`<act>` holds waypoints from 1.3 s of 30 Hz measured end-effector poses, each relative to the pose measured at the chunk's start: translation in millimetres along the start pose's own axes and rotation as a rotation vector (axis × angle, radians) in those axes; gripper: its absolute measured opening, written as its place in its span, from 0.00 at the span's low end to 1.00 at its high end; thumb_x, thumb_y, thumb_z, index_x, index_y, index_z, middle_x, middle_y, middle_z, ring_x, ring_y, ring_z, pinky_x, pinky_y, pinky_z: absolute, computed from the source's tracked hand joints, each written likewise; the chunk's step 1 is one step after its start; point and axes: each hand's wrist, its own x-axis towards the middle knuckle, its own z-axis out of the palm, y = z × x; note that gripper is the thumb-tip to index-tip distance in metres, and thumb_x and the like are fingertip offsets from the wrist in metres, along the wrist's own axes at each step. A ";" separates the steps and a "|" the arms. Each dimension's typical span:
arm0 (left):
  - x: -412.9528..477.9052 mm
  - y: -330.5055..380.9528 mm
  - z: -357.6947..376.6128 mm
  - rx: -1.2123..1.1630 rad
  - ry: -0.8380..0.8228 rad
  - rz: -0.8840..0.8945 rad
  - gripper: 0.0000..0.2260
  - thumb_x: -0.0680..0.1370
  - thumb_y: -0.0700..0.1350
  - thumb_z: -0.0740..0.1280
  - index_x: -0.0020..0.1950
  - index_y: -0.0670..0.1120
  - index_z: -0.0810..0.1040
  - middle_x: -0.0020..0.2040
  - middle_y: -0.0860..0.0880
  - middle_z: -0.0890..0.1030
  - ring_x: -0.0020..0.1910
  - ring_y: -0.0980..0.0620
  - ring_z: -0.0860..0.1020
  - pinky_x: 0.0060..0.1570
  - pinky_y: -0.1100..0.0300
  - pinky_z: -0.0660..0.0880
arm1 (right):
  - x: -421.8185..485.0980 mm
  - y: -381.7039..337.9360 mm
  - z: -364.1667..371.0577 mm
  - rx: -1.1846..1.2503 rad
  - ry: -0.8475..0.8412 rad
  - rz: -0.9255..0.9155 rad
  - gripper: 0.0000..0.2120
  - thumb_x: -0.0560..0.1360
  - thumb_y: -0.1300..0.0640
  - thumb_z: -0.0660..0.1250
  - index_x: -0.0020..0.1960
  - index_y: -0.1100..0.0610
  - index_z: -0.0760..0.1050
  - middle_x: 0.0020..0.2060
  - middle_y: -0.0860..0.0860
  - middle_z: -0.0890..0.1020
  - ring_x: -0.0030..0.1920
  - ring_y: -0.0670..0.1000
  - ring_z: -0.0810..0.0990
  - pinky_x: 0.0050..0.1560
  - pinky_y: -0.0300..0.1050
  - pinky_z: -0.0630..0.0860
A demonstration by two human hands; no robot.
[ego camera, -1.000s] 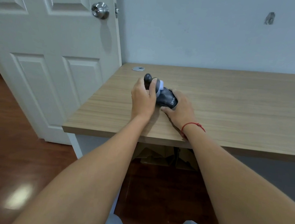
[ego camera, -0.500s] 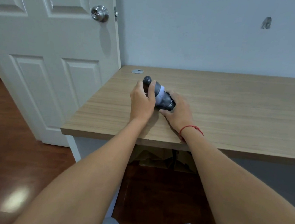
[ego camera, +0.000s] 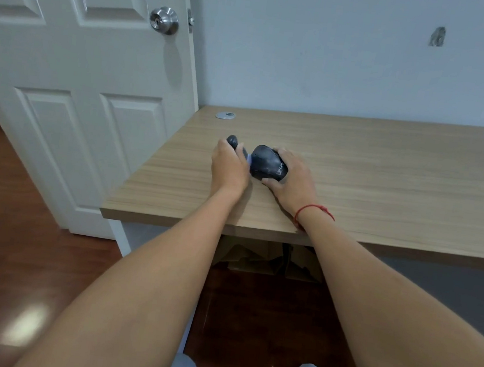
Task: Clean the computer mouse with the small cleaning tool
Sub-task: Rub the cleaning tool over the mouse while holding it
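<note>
Black computer mouse [ego camera: 268, 162] sits on the wood-grain surface [ego camera: 388, 177], near its left end and well back from the front edge, w/ pale lettering showing on its near side. Right hand [ego camera: 291, 178] is closed around the mouse from the right: thumb along the near edge, fingers over the far side, palm low on the surface. Left hand [ego camera: 230, 167] is wrapped around the small cleaning tool [ego camera: 234, 143], a dark handle w/ rounded end sticking up past the fingers; a pale bluish tip pokes out toward the mouse & meets its left side. Red string bracelet [ego camera: 313, 211] circles the right wrist. Small silver disc [ego camera: 225, 115] lies at the far left corner of the surface, well apart from both hands. White panelled door [ego camera: 71, 95] w/ metal knob [ego camera: 164, 20] stands to the left; reddish wood floor [ego camera: 7, 246] below.
</note>
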 end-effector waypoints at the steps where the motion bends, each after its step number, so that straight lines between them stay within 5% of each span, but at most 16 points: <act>1: 1.9 -0.8 -0.7 -0.004 0.019 -0.020 0.13 0.81 0.45 0.58 0.53 0.35 0.71 0.53 0.37 0.77 0.53 0.40 0.74 0.48 0.57 0.66 | 0.3 0.0 0.1 -0.002 -0.001 -0.007 0.28 0.69 0.60 0.74 0.67 0.55 0.70 0.62 0.52 0.76 0.62 0.52 0.74 0.62 0.43 0.69; 6: -2.7 9.5 -3.0 -0.157 0.047 0.145 0.09 0.81 0.46 0.59 0.46 0.41 0.69 0.42 0.45 0.74 0.43 0.47 0.73 0.45 0.56 0.70 | 2.5 1.5 2.7 0.000 0.000 -0.016 0.28 0.69 0.60 0.74 0.67 0.56 0.71 0.62 0.52 0.76 0.61 0.53 0.75 0.57 0.39 0.67; 11: 3.3 -2.5 -0.5 -0.009 0.004 -0.032 0.12 0.81 0.44 0.58 0.54 0.35 0.71 0.53 0.37 0.77 0.54 0.40 0.74 0.49 0.54 0.67 | 1.9 1.0 1.3 0.007 0.000 -0.020 0.28 0.69 0.61 0.74 0.67 0.56 0.70 0.62 0.52 0.76 0.62 0.53 0.74 0.60 0.39 0.66; 16: -0.9 6.3 -1.2 -0.158 0.055 0.106 0.09 0.81 0.46 0.60 0.45 0.42 0.69 0.41 0.45 0.75 0.43 0.45 0.75 0.45 0.53 0.71 | 2.5 1.6 1.8 0.016 0.000 -0.032 0.26 0.69 0.60 0.74 0.64 0.55 0.72 0.58 0.51 0.78 0.58 0.52 0.75 0.55 0.40 0.68; 21: 4.0 -3.5 -1.4 -0.004 0.009 -0.056 0.12 0.80 0.45 0.59 0.52 0.35 0.72 0.51 0.37 0.78 0.53 0.40 0.75 0.47 0.58 0.66 | 1.3 2.3 2.4 0.010 0.015 0.011 0.29 0.69 0.59 0.75 0.67 0.55 0.70 0.62 0.51 0.76 0.61 0.52 0.75 0.62 0.45 0.71; 26: -2.6 6.0 -1.5 -0.153 0.040 0.103 0.09 0.79 0.47 0.62 0.44 0.43 0.71 0.41 0.46 0.76 0.42 0.47 0.76 0.45 0.55 0.74 | 2.1 4.4 2.5 0.009 0.014 0.045 0.27 0.70 0.57 0.74 0.67 0.55 0.70 0.60 0.51 0.77 0.59 0.53 0.76 0.59 0.45 0.72; 30: -4.5 0.8 -3.3 0.043 0.003 0.080 0.09 0.78 0.46 0.63 0.44 0.40 0.73 0.41 0.44 0.77 0.40 0.50 0.71 0.41 0.57 0.68 | 1.3 4.5 2.8 -0.012 0.022 0.109 0.29 0.71 0.55 0.73 0.70 0.56 0.68 0.64 0.53 0.76 0.62 0.55 0.75 0.64 0.51 0.72; 34: -8.2 9.3 -2.1 -0.118 0.021 0.200 0.12 0.78 0.49 0.64 0.41 0.41 0.73 0.37 0.45 0.78 0.37 0.47 0.76 0.40 0.58 0.72 | 2.3 5.7 4.5 -0.018 0.012 0.125 0.29 0.71 0.54 0.73 0.69 0.55 0.68 0.63 0.53 0.76 0.62 0.56 0.75 0.63 0.52 0.73; 39: -5.6 2.2 -3.2 0.054 -0.015 0.075 0.11 0.80 0.48 0.61 0.45 0.40 0.72 0.42 0.46 0.74 0.42 0.49 0.70 0.38 0.65 0.60 | 0.5 4.0 3.8 -0.049 0.007 0.155 0.29 0.72 0.52 0.72 0.69 0.56 0.67 0.63 0.54 0.76 0.62 0.56 0.75 0.63 0.51 0.73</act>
